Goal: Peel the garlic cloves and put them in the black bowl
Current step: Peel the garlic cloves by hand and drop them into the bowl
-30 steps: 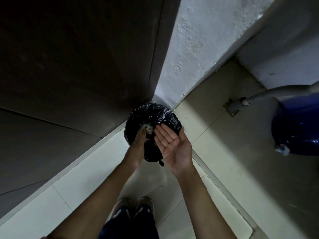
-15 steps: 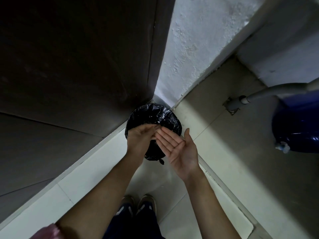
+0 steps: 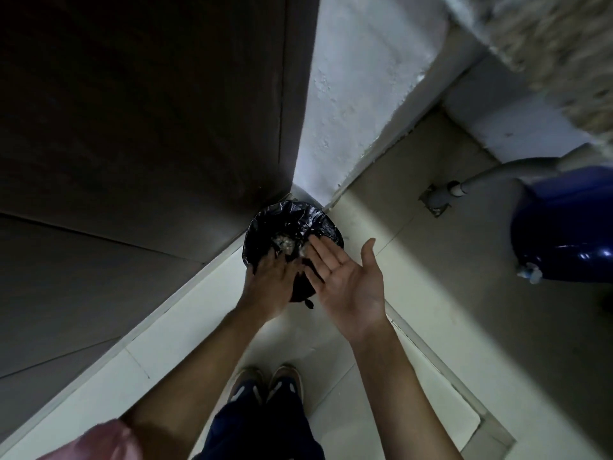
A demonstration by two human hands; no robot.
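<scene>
Left hand (image 3: 269, 279) just swiped skins (image 3: 282, 244) off right hand (image 3: 347, 283) into the bin (image 3: 298, 211); both open, empty. Cleanup, I guess.

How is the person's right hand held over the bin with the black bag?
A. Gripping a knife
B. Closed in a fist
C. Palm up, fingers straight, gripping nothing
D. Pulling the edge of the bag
C: the right hand shows its open palm facing up, with straight fingers reaching over the bin and curled round nothing.
</scene>
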